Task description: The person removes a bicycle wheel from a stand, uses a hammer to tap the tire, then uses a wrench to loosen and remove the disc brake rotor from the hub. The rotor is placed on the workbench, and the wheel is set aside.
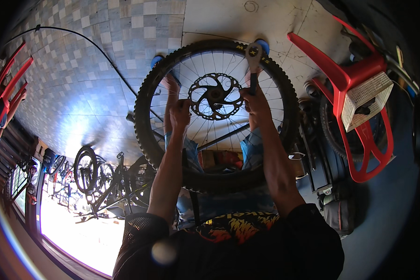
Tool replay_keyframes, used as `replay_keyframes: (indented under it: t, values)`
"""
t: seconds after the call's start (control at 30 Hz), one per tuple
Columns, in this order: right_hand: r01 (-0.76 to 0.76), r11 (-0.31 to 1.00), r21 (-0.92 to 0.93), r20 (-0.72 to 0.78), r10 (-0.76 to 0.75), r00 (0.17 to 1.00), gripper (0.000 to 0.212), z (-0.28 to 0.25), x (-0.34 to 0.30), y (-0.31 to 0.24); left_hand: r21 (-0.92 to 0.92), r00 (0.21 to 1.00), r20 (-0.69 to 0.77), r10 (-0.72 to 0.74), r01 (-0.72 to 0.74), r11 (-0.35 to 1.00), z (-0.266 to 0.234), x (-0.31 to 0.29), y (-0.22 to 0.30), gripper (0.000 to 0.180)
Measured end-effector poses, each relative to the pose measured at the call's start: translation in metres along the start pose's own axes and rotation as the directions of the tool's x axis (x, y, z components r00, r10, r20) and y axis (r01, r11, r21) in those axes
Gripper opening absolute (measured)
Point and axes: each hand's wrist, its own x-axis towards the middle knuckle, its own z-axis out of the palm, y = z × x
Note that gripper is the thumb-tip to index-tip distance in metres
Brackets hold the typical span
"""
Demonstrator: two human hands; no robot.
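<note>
A bicycle wheel with a knobby black tyre (141, 100) lies across my legs, its spoked side with the black brake disc (202, 80) facing up. My left hand (179, 113) is closed, its fingertips at the left edge of the disc. On the opposite side, my right hand (255, 101) wraps round the dark handle of a wrench (253, 58). The wrench points away from me, its grey ring-shaped head over the far right part of the tyre. My right thumb lies close to the disc's right edge; whether it touches cannot be made out.
An upturned red plastic chair (345, 79) with a pale box (366, 102) stands at the right, another wheel behind it. A black bag (338, 212) lies below. Several bicycles (98, 177) stand at the lower left. A black cable (98, 49) crosses the tiled floor. Another person sits far left.
</note>
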Motion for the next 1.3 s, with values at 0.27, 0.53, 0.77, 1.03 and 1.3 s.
replay_keyframes:
  t: [0.27,0.53,0.77,1.03,1.3]
  values:
    - [0.044,0.995,-0.091,-0.079,-0.051,0.996,0.022,0.001,0.000,0.001,-0.047,0.999,-0.032,0.011,-0.013,0.999,0.001,0.002,-0.002,0.029]
    - [0.003,0.996,-0.089,0.043,0.001,0.999,0.107,-0.002,0.004,-0.006,-0.277,0.993,0.004,-0.121,0.118,0.954,0.003,0.002,0.006,0.023]
    - [-0.036,0.992,0.122,0.055,0.030,0.998,0.017,0.008,-0.012,-0.042,-0.168,0.991,0.081,-0.108,0.120,0.978,-0.004,0.010,0.028,0.024]
    - [0.266,0.949,0.167,0.161,-0.293,0.943,0.018,0.006,-0.052,-0.131,-0.030,0.996,-0.007,0.086,-0.086,0.996,-0.022,0.019,0.132,0.032]
    - [0.383,0.829,0.408,0.093,-0.454,0.886,0.013,-0.008,-0.135,-0.173,0.200,0.704,0.185,0.686,-0.710,0.675,-0.048,-0.077,0.196,0.028]
